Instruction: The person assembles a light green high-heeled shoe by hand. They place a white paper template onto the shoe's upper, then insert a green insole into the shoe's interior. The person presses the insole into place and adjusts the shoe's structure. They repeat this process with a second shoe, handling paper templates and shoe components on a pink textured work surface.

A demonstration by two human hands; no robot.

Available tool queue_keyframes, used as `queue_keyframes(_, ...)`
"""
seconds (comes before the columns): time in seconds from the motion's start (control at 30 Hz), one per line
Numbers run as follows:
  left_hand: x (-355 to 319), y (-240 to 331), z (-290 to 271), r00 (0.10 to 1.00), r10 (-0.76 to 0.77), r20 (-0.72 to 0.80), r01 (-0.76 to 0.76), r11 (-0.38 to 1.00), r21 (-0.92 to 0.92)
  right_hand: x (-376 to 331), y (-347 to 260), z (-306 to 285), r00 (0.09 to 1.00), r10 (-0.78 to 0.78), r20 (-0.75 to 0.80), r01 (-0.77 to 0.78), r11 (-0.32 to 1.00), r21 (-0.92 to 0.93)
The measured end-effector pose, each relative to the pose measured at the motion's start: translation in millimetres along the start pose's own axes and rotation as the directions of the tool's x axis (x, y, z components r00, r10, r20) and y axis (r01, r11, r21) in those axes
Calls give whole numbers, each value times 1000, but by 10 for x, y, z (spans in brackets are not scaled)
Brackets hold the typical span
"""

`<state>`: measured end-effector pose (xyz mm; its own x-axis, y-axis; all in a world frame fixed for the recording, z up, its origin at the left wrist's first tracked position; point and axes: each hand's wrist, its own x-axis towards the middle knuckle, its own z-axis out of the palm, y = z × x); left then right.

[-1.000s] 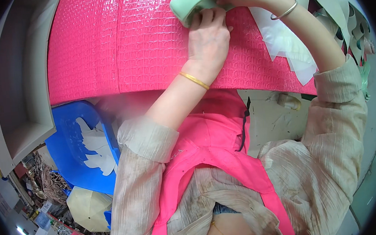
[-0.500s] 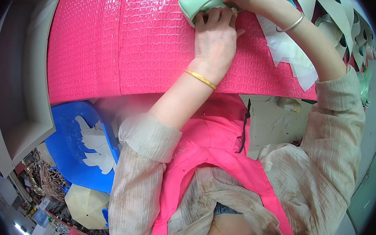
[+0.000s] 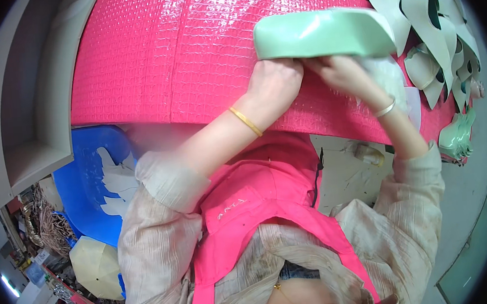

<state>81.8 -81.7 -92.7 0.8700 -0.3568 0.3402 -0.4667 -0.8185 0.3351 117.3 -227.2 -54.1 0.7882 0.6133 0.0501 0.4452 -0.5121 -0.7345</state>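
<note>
A glossy mint-green shoe upper (image 3: 323, 34), smooth and curved, is held up over the pink table. My left hand (image 3: 275, 84) is closed at its lower left edge, the fingertips tucked out of sight beneath it. Beside it, my right hand (image 3: 345, 76) pinches the same lower edge near the middle, slightly blurred, its fingertips close to my left ones. What lies between the fingertips is hidden. Whitish translucent sheets (image 3: 389, 77) lie beyond my right wrist, partly covered by it.
A pink textured cover (image 3: 128, 64) spreads over the table. Pale curved cut pieces (image 3: 421, 9) pile up at the far right, with a bundle of green pieces (image 3: 456, 135) below. To the left stand a grey open box (image 3: 22, 106) and a blue chair (image 3: 83, 187) with white scraps (image 3: 120, 184).
The shoe upper has come nearer and turned, so its smooth outer side shows instead of its opening. My right hand has drawn back from inside it to the lower edge.
</note>
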Motion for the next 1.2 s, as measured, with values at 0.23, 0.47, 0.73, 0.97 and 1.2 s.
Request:
queue_keyframes(0.23, -131, -261, -466, 964, 159, 214, -238, 875, 423, -58, 169, 305, 979, -189, -79, 138, 893, -429)
queue_keyframes(0.47, -25, -376, -706, 850, 298, 435, -488, 756, 436, 106, 29, 347, 972, -225, -63, 152, 814, -561)
queue_keyframes(0.73, -79, -631, -649, 898, 265, 352, -409, 798, 443, 189, 54, 388, 965, -232, -120, 129, 823, -553)
queue_keyframes(0.97, -66, -604, -664, 887, 268, 375, -427, 785, 448, 205, -34, 488, 967, -186, -174, 19, 734, -679)
queue_keyframes(1.2, -101, -613, -626, 910, 400, 110, -412, 834, 367, 332, -133, 471, 899, -424, -106, 225, 657, -719)
